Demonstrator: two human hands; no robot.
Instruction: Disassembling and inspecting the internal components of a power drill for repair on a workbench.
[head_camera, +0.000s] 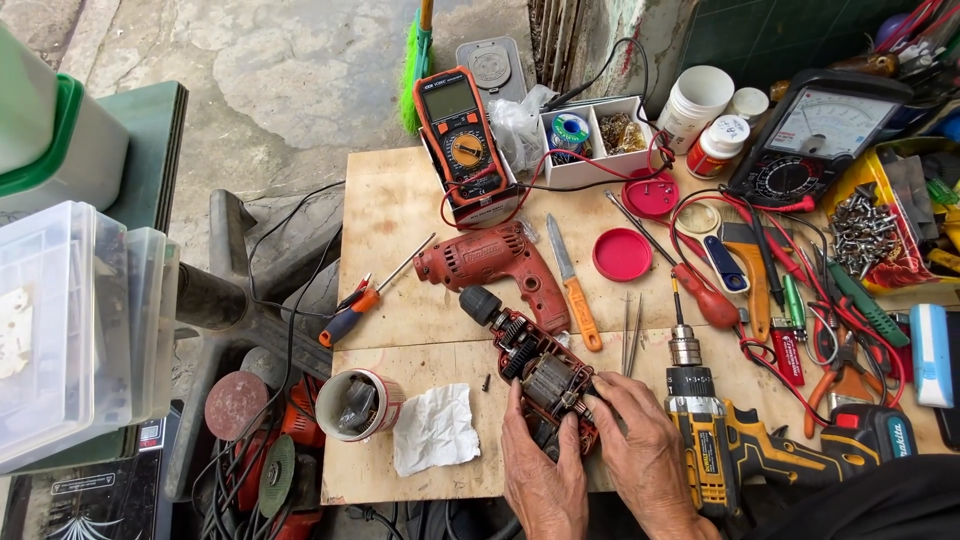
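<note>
Plywood bench (400, 215): opened drill (535, 375) chuck points far-left, seemingly diagonal.

Feed looks good on my end: soft, even daylight, nothing dim, shadows faint and short under the tools. The wooden bench top (400, 210) is a bit washed out, and the white containers on the left are near blown. Focus is sharp mid-frame; edges bend and soften slightly from the wide lens.

Bare left hand (543, 478), right hand (648, 455) (no sleeves).
</note>
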